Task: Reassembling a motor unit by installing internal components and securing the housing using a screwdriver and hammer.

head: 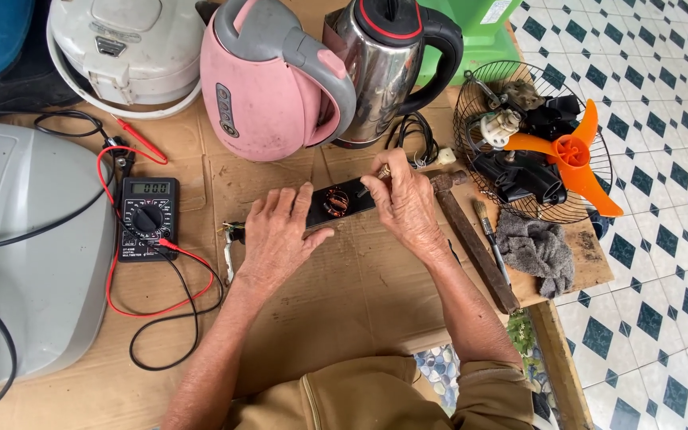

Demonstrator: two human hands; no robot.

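We pin the black motor part [342, 203] flat on the cardboard [360, 279] before the pink kettle [268, 80]; left hand [276, 235] spread open atop it; right hand [406, 203] pinching a small tool at its end, mid-adjustment, calling for steadiness.

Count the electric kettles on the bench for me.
2. A pink kettle with a grey handle stands at the back, above the left hand. A steel kettle with a black handle stands just right of it, above the right hand. Others may be out of frame.
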